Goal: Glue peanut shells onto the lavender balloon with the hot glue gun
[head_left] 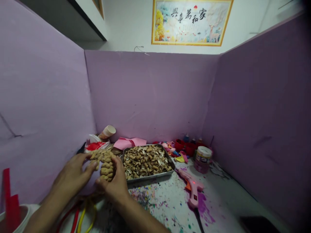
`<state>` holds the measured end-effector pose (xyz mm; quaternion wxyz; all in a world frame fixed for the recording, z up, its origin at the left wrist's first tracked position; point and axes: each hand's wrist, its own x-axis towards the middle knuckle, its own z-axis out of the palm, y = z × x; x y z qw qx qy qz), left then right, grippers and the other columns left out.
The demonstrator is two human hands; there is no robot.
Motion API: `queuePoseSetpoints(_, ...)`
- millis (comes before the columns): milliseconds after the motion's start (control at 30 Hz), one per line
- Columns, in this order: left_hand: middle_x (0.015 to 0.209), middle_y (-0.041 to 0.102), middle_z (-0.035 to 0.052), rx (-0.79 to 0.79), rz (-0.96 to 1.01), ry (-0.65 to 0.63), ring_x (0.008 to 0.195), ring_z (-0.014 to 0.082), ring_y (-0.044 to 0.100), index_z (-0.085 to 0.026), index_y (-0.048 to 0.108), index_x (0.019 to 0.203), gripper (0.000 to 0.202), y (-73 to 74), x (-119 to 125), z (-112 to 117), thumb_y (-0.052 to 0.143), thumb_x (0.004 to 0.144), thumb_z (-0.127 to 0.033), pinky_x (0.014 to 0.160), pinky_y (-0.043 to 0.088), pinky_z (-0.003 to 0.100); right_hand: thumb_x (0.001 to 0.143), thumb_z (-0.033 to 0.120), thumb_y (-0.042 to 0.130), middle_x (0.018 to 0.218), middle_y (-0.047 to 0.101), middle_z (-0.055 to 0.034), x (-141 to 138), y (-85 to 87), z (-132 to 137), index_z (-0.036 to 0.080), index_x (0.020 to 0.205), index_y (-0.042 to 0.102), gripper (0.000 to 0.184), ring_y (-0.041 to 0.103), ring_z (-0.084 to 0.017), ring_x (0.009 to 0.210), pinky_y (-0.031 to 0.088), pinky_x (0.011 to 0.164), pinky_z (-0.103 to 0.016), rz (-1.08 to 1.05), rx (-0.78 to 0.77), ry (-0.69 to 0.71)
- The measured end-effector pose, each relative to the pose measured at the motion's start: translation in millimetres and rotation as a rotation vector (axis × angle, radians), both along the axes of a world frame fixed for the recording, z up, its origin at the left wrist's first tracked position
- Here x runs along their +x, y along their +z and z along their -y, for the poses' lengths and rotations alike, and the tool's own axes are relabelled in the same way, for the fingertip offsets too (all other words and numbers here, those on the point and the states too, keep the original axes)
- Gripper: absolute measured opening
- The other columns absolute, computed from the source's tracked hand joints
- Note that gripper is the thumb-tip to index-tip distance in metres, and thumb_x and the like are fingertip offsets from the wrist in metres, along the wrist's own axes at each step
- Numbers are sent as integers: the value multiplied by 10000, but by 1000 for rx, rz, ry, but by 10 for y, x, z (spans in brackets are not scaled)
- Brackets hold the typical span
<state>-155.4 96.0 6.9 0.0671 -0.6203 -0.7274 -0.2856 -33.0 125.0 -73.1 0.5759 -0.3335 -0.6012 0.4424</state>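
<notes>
Both hands hold a peanut-shell craft piece [107, 168], raised above the front left of the table. Its rows of tan peanut shells lie along the top and right of a pale purple backing, which is partly hidden by my fingers. My left hand [77, 171] grips it from the left, with the thumb across its front. On the right side, my right hand [117, 181] closes around the edge, thumb low and fingers near the upper corner. Just right of my hands sits a metal tray [150, 177] heaped with peanut shells [145, 160].
Right of the tray lies a pink hot glue gun [193, 187], its red light lit, near a lidded jar [203, 158]. Behind are balloons [171, 149], red cups [189, 148], pink paper [130, 142] and a tilted paper cup [109, 131]. Purple partitions [150, 97] enclose the paint-spotted table [160, 200].
</notes>
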Motion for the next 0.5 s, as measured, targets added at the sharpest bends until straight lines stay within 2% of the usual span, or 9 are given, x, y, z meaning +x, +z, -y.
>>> queuePoseSetpoints(100,1095,583,165,114,-46,-92,1045,277,536,-94,555,1077,501,-198,-36,-113,346,790,-448,932,397,396,515,114,696,1413,330,-167,173,29,52,116,1287,400,827,299,-290,1304,240,1073,-421,187,-52,10)
queuePoseSetpoints(133,1129,567,162,147,-62,-90,1076,275,516,-104,543,1098,505,-248,-19,-132,331,803,-455,949,384,406,534,129,696,1400,351,-165,280,59,68,120,1281,410,800,313,-282,1298,254,1067,-417,231,-35,-10)
queuePoseSetpoints(200,1206,527,157,159,-105,-46,1143,276,466,-122,520,1139,502,-311,52,-143,308,828,-454,968,363,433,586,125,667,1328,452,-122,560,135,49,164,1153,528,586,408,-246,1237,310,1038,-388,330,49,-46)
queuePoseSetpoints(267,1267,486,165,109,-159,15,1189,283,423,-123,509,1166,490,-329,148,-128,294,848,-428,970,349,457,644,136,623,1222,550,-83,889,207,-68,194,987,607,348,498,-221,1146,406,949,-355,527,109,-108)
queuePoseSetpoints(333,1291,466,182,63,-202,80,1191,300,412,-118,508,1185,480,-321,235,-104,289,863,-399,957,344,477,694,135,553,1056,636,-76,1208,260,-271,185,866,635,197,566,-214,1026,449,859,-335,614,100,-130)
queuePoseSetpoints(433,1296,470,177,59,-230,148,1166,316,424,-138,508,1200,462,-301,316,-83,280,874,-373,932,346,511,738,144,469,842,683,-89,1555,320,-591,141,847,646,209,625,-211,791,464,725,-320,773,40,-116)
queuePoseSetpoints(500,1298,472,168,58,-231,170,1160,323,426,-150,505,1206,458,-295,343,-85,277,875,-371,927,335,535,699,113,483,748,689,-59,1674,368,-725,151,800,671,217,615,-194,709,442,645,-275,900,25,-26)
